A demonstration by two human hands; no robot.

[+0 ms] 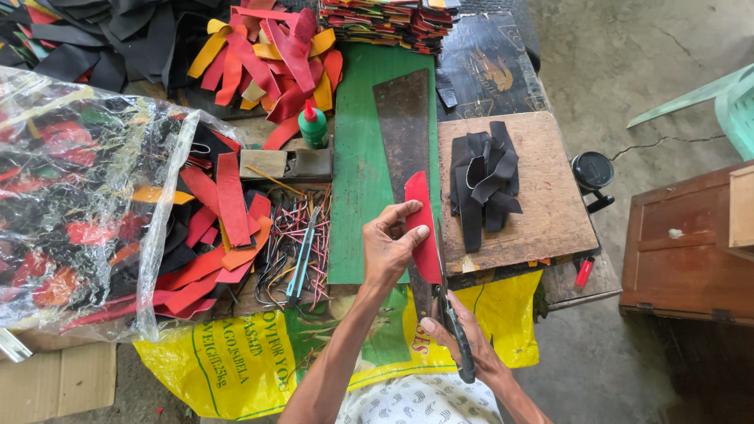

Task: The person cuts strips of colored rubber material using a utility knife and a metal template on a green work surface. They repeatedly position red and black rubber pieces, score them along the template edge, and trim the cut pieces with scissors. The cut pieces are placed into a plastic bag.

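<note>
Two bare hands work at the near edge of a green board (357, 157). The left hand (390, 250) pinches a red strip (422, 228) between thumb and fingers, holding it upright over a dark metal plate (404, 126). The right hand (463, 338) is closed around black scissors (454, 318), whose blades meet the strip's lower edge. Cut black strips (485, 180) lie heaped on a wooden board (550, 204) just to the right.

1. Red strip (422, 228): a long, narrow, curved piece, standing lengthwise over the green board's right edge, pinched near its middle.
2. Scissors (454, 318): dark handles low, blades pointing up, meeting the strip's bottom end.
</note>
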